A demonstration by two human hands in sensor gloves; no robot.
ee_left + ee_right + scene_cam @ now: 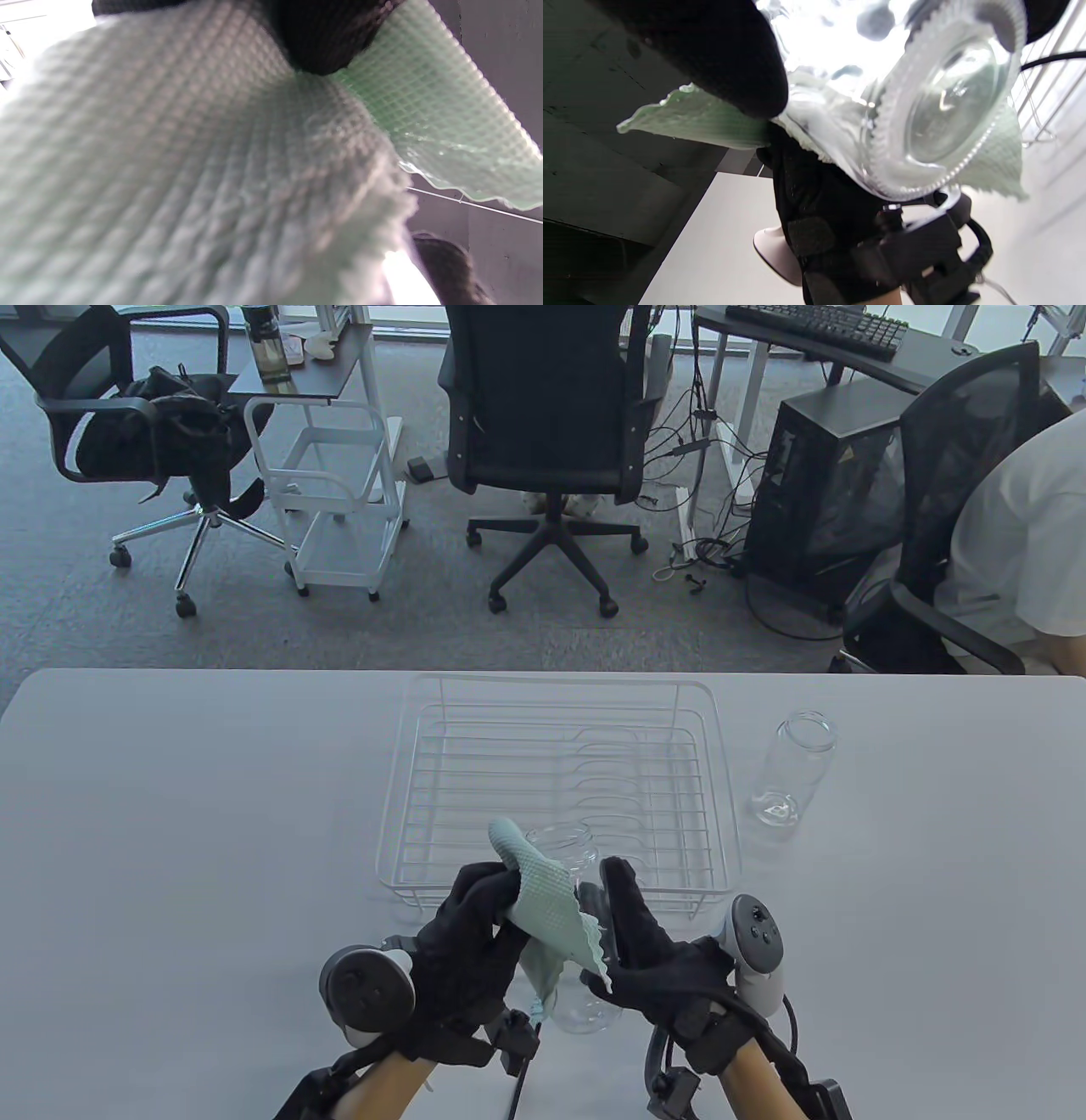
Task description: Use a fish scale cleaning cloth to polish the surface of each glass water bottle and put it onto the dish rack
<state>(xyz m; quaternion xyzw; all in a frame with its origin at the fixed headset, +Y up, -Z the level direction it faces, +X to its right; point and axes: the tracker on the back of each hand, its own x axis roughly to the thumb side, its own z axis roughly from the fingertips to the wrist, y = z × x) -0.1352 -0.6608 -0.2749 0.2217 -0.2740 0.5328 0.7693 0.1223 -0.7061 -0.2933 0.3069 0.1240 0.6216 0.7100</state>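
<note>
A clear glass bottle (pixel 585 1010) is held tilted above the table's front edge, its open mouth toward the dish rack (pixel 560 793). My right hand (pixel 645 950) grips its body from the right. My left hand (pixel 475 929) presses a pale green fish scale cloth (pixel 547 903) round the bottle's left side. The left wrist view is filled by the cloth (pixel 191 161) under a black fingertip (pixel 322 38). From below, the right wrist view shows the bottle's base (pixel 946 114) with the cloth (pixel 700 120) behind it. A second glass bottle (pixel 789 768) stands upright right of the rack.
The white wire dish rack holds nothing and sits mid-table, just beyond my hands. Past the table's far edge stand office chairs (pixel 543 432), a white trolley (pixel 335 492) and a computer tower (pixel 814 487). A person in white (pixel 1018 543) sits at far right.
</note>
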